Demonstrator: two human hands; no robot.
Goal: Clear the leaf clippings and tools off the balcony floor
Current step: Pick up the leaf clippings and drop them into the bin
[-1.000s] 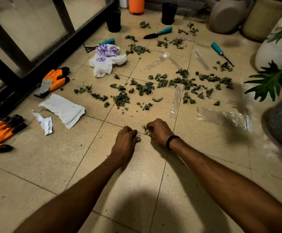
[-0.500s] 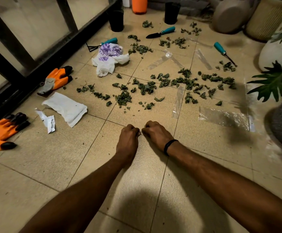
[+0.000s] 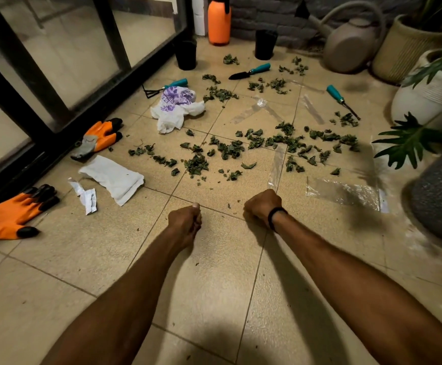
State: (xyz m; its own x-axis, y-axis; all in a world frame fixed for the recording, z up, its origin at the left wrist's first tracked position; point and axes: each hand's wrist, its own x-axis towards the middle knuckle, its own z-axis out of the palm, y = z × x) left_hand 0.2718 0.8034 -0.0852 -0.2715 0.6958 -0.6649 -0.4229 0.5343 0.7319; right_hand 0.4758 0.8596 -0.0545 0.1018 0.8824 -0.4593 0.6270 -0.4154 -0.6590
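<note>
Head view, single frame.

Lower centre: left hand and right hand, low over the balcony floor and apart from each other. Fingers of each curled tight into the palm. No green showing from either fist, so contents impossible to tell. Black wristband on the right wrist.

Mid-frame, above both hands: leaf clippings in a loose band, long axis left to right across the tiles, from below the orange glove to the plant leaf at the right edge. Smaller clumps toward the top. Between fists and band, only a few crumbs. Nearest scatter up and slightly left of the right hand, hence nearer to that hand. Densest clump almost straight above the left hand, a little farther off.

Upper frame, well apart from both hands:
- Trowel, nearly left to right, teal handle at right.
- Hand rake, tines at left, just beside the printed plastic bag.
- Teal-handled tool at upper right, diagonal, handle up-left.

Left side: second orange glove, white cloth, paper scrap. Right of centre: clear plastic sheet, flat on the tiles.

Judged stage: early, with most clippings and all three tools not yet lifted. Next reach upward in frame, probably shortest for the right hand.
</note>
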